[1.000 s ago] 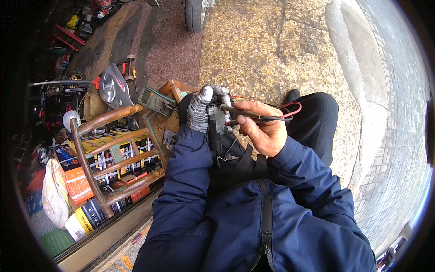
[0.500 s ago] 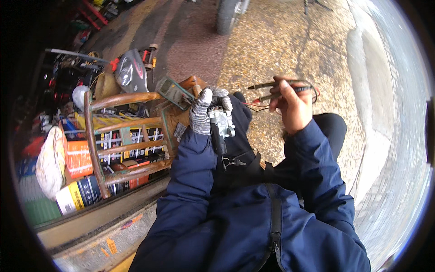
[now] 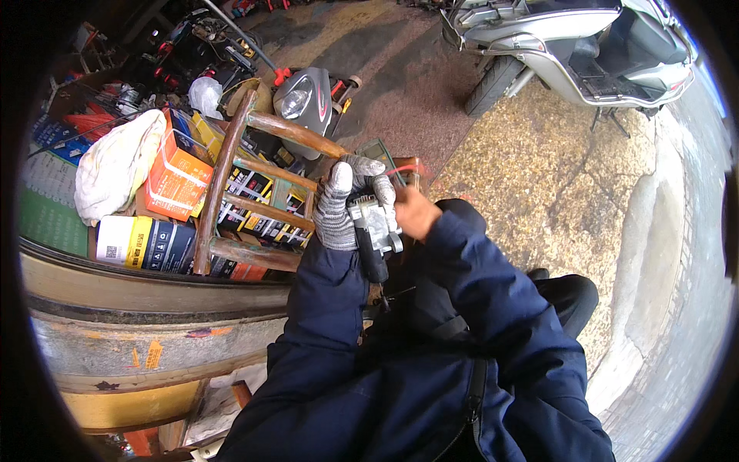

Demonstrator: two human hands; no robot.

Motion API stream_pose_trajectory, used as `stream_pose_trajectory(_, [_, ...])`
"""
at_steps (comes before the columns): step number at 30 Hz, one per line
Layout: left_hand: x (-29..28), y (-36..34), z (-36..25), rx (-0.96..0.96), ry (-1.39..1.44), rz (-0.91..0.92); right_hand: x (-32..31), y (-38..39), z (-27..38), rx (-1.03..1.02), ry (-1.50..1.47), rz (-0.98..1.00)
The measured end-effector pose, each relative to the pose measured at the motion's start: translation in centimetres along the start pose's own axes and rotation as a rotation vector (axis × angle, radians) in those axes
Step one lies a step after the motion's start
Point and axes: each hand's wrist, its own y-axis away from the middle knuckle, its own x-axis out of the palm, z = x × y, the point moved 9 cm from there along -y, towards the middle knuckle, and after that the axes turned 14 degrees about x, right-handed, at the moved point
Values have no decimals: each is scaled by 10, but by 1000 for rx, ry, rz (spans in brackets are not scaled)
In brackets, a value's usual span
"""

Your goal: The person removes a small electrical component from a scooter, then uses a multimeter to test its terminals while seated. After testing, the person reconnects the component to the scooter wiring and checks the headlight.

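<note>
My left hand (image 3: 339, 204), in a grey striped knit glove, is closed around a silver metal part (image 3: 377, 225) with a black cylindrical body and a row of pins at its top. Close beside it is my bare right hand (image 3: 416, 213), its fingers curled inward and partly hidden. A blurred red test lead (image 3: 406, 169) runs by these fingers; the probe tips cannot be made out. Behind my gloved fingers shows part of a green-edged multimeter (image 3: 375, 154), resting by the wooden chair.
On my left lies a wooden chair frame (image 3: 223, 177) before stacked boxes, including an orange box (image 3: 178, 181), with a white cloth (image 3: 119, 165) beside them. Beyond is a grey headlight fairing (image 3: 305, 108). A silver scooter (image 3: 570, 54) stands at the far right on pebbled paving (image 3: 554, 169).
My right hand has moved left, from holding the two test probes out apart to right beside the metal part. The view has turned, bringing the scooter into sight.
</note>
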Motion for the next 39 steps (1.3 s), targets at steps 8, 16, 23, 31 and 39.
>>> stream_pose_trajectory(8, [22,-3,28,-35,161,45,-19,110,-13,69,-385,150])
stream_pose_trajectory(16, [79,-10,69,-106,154,38,-39,158,-8,-96,-405,-117])
stream_pose_trajectory(23, [125,-7,93,-142,-64,199,-86,198,-10,-170,-424,-378])
stream_pose_trajectory(31, [167,7,98,28,-586,654,-147,246,-18,-113,-145,-500])
stream_pose_trajectory(39, [179,31,117,30,-662,620,-179,286,4,-93,131,-360])
